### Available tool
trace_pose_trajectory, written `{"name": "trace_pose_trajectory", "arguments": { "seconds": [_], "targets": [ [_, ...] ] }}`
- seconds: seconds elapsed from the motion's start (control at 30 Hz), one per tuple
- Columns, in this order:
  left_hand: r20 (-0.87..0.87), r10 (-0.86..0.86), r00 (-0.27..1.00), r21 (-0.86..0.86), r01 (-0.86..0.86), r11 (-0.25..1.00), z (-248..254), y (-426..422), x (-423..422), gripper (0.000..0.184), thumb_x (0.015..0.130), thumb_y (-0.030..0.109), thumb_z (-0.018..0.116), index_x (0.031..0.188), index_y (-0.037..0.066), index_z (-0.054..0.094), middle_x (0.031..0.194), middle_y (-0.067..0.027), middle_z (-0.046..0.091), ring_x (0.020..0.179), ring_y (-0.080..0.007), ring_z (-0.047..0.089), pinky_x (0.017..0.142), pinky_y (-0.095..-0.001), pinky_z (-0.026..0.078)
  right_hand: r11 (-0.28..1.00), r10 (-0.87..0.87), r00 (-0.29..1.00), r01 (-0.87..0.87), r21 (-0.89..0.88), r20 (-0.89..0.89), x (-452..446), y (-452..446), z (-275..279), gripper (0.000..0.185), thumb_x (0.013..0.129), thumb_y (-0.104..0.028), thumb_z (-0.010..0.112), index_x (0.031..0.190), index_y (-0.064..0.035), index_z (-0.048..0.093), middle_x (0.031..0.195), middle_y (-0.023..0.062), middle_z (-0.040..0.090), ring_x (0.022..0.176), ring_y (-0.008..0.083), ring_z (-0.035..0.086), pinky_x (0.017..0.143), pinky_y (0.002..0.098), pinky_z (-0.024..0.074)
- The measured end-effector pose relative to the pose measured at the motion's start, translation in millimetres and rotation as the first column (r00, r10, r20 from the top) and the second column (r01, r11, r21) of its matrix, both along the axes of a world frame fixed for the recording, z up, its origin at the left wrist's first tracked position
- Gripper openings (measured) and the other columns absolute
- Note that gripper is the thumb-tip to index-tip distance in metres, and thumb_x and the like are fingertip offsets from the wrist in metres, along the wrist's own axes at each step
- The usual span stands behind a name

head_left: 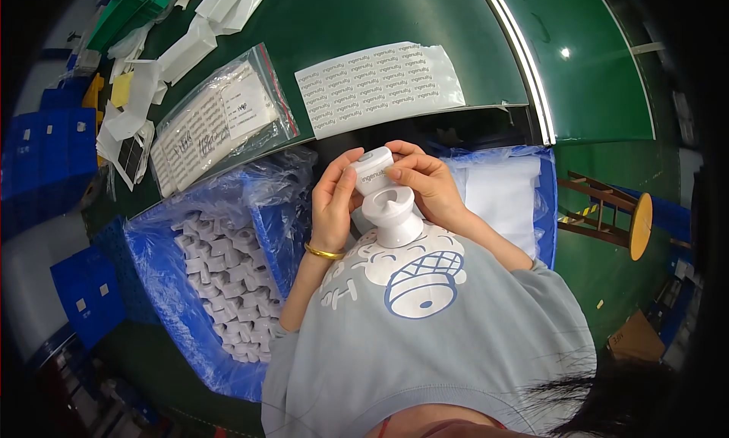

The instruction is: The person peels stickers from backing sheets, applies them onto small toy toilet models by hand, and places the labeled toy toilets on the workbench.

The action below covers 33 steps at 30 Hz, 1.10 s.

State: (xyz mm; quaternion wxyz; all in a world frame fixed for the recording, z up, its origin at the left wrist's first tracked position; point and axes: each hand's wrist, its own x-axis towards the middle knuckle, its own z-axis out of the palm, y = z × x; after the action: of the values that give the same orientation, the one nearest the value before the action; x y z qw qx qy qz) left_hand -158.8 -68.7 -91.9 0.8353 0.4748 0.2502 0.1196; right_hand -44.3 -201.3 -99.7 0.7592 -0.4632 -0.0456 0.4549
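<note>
Both hands hold a glossy white plastic part in front of my chest. Its lower end is a flared round cup, and a block at its top carries grey "ingenuity" lettering. My left hand is closed on the block's left side, with a gold bangle at the wrist. My right hand grips the block's right side, its thumb near the lettering. Beyond the hands, a sheet of "ingenuity" labels lies flat on the green table.
At left, a plastic-lined blue bin holds several white parts. Another lined bin at right contains white sheets. A zip bag with labels lies on the table. A wooden stool stands at far right.
</note>
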Motion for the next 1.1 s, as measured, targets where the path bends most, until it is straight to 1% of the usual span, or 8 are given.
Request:
{"name": "trace_pose_trajectory", "arguments": {
  "seconds": [0.33, 0.5, 0.63, 0.67, 0.77, 0.83, 0.97, 1.1],
  "targets": [
    [-0.025, 0.005, 1.0, 0.007, -0.005, 1.0, 3.7, -1.7, -0.6, 0.034, 0.095, 0.015, 0.052, 0.125, 0.0, 0.049, 0.113, -0.0104, 0.058, 0.099, -0.0149, 0.059, 0.081, -0.026, 0.051, 0.999, 0.01, 0.998, -0.008, -0.035, 0.06, 0.0, 0.1, -0.4, 0.006, 0.079, -0.006, 0.071, 0.083, -0.0019, 0.071, 0.122, 0.009, 0.051, 0.103, 0.0159, 0.055, 0.09, 0.0299, 0.0438],
    [0.022, 0.01, 1.0, 0.18, -0.014, 0.984, -0.7, -7.5, 1.1, 0.037, 0.089, 0.009, 0.062, 0.123, 0.002, 0.047, 0.111, -0.011, 0.058, 0.101, -0.0151, 0.057, 0.087, -0.027, 0.047, 0.991, 0.081, 0.964, -0.052, -0.12, 0.252, 3.2, -1.8, 4.3, 0.01, 0.08, -0.006, 0.07, 0.089, -0.0017, 0.071, 0.123, 0.0099, 0.052, 0.1, 0.015, 0.057, 0.085, 0.0284, 0.0469],
    [0.005, 0.032, 0.999, 0.124, -0.032, 0.992, -4.7, -6.9, -3.6, 0.038, 0.088, 0.007, 0.063, 0.122, 0.002, 0.047, 0.109, -0.0089, 0.058, 0.1, -0.0143, 0.057, 0.085, -0.0267, 0.048, 0.981, 0.039, 0.976, 0.004, -0.195, 0.215, 8.4, -7.8, 16.1, 0.029, 0.082, -0.006, 0.068, 0.11, -0.0026, 0.064, 0.127, 0.0132, 0.052, 0.104, 0.0151, 0.058, 0.084, 0.0286, 0.0485],
    [0.014, 0.043, 0.999, 0.116, -0.044, 0.992, -3.6, -5.1, -3.8, 0.038, 0.088, 0.007, 0.063, 0.122, 0.002, 0.047, 0.109, -0.0087, 0.058, 0.1, -0.0141, 0.057, 0.085, -0.0269, 0.048, 0.988, 0.025, 0.988, -0.001, -0.156, 0.155, 14.7, -12.3, 14.3, 0.062, 0.079, -0.015, 0.073, 0.133, -0.0043, 0.045, 0.132, 0.0172, 0.048, 0.109, 0.0192, 0.057, 0.088, 0.0313, 0.0476],
    [0.048, 0.077, 0.996, 0.14, -0.083, 0.987, -2.9, -5.3, -4.8, 0.038, 0.088, 0.007, 0.063, 0.122, 0.002, 0.047, 0.109, -0.0084, 0.057, 0.098, -0.0136, 0.056, 0.084, -0.0272, 0.048, 0.949, 0.27, 0.92, -0.304, 0.084, 0.284, 14.3, -20.8, 17.0, 0.09, 0.073, -0.024, 0.078, 0.144, -0.0056, 0.026, 0.135, 0.0199, 0.044, 0.11, 0.024, 0.056, 0.091, 0.0346, 0.0461],
    [0.075, 0.087, 0.993, 0.24, -0.103, 0.965, -5.9, -5.0, -2.3, 0.037, 0.088, 0.007, 0.063, 0.121, 0.002, 0.047, 0.109, -0.0085, 0.057, 0.098, -0.0133, 0.056, 0.084, -0.0274, 0.048, 0.862, 0.499, 0.811, -0.499, -0.086, 0.304, 4.3, -17.4, 25.9, 0.108, 0.067, -0.029, 0.081, 0.148, -0.0088, 0.013, 0.137, 0.0209, 0.041, 0.11, 0.0275, 0.056, 0.094, 0.0372, 0.0445],
    [-0.076, 0.042, 0.996, 0.334, -0.014, 0.942, -14.5, 5.4, -1.0, 0.039, 0.082, 0.016, 0.072, 0.112, 0.001, 0.052, 0.101, -0.0079, 0.06, 0.091, -0.0129, 0.059, 0.077, -0.0267, 0.049, 0.828, 0.56, 0.735, -0.476, -0.297, 0.383, -0.1, -11.5, 34.1, 0.101, 0.066, -0.024, 0.079, 0.147, -0.0065, 0.021, 0.133, 0.0191, 0.046, 0.107, 0.0243, 0.057, 0.093, 0.0352, 0.0443],
    [-0.129, 0.006, 0.992, 0.394, 0.045, 0.918, -14.9, 9.9, -0.8, 0.042, 0.08, 0.02, 0.073, 0.111, 0.0, 0.052, 0.101, -0.0085, 0.061, 0.089, -0.0132, 0.059, 0.075, -0.0272, 0.049, 0.844, 0.534, 0.769, -0.46, -0.276, 0.352, -3.9, -10.4, 36.0, 0.099, 0.066, -0.022, 0.079, 0.146, -0.0042, 0.024, 0.129, 0.0183, 0.05, 0.107, 0.0227, 0.056, 0.093, 0.0335, 0.0439]
  ]
}}
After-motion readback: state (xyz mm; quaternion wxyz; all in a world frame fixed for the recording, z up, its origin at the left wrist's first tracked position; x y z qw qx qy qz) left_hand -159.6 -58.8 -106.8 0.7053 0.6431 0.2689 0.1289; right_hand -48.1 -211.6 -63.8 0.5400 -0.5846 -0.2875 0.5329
